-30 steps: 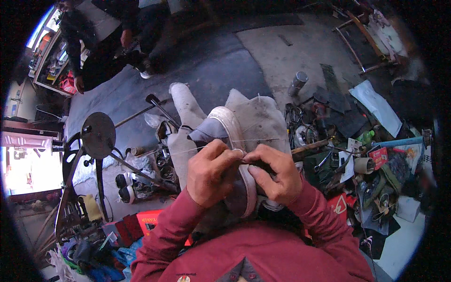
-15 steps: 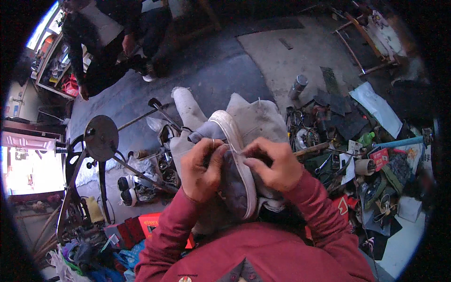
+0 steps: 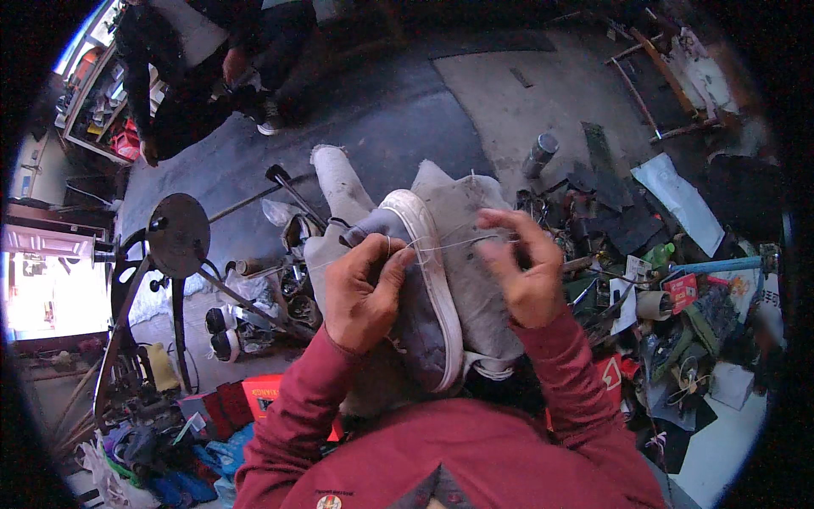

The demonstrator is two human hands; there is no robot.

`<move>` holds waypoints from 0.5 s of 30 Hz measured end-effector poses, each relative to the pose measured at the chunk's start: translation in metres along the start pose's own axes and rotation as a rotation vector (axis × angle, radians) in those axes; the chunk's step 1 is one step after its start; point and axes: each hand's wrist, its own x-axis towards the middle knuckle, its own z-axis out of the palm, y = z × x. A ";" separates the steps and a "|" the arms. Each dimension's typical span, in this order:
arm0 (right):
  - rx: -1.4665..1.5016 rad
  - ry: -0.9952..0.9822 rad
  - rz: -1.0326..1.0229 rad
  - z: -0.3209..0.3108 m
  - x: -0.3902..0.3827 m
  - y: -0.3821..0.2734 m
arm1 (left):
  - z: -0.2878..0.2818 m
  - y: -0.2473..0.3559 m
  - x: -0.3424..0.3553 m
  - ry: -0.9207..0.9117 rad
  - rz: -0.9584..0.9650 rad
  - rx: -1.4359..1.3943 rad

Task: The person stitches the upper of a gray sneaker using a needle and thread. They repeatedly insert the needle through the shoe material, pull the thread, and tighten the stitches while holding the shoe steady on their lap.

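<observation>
A grey shoe point(image 3: 409, 318) with a white rubber sole point(image 3: 440, 310) lies on its side across my lap, on a pale grey cloth point(image 3: 483, 293). My left hand point(image 3: 366, 288), with a ring on one finger, rests on the shoe's upper. Its thumb and forefinger are pinched at the sole's edge on a pale thread point(image 3: 458, 244). From there the thread runs over the sole to my right hand point(image 3: 530, 267), raised off the shoe to the right. That hand's thumb and forefinger are apart and somewhat blurred; the thread passes among its curled fingers.
A black metal stand with a round plate point(image 3: 178, 236) is on the left, near a pair of dark shoes point(image 3: 222, 332). Tools and scraps crowd the right, with a metal cylinder point(image 3: 540, 153) and white sheet point(image 3: 678, 202). Another person point(image 3: 191, 76) is at the far left.
My right hand has moved away from the sole, up and to the right, drawing thread with it. My left hand stays pinched at the sole's edge.
</observation>
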 end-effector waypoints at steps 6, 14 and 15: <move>-0.313 -0.241 -0.070 0.026 0.008 -0.016 | -0.013 0.004 0.000 -0.042 -0.218 -0.353; 0.268 -0.269 0.047 0.007 -0.011 -0.034 | -0.026 -0.005 0.004 0.001 -0.316 -0.750; 0.442 -0.334 0.166 0.007 -0.007 -0.038 | -0.026 -0.006 0.003 0.008 -0.319 -0.742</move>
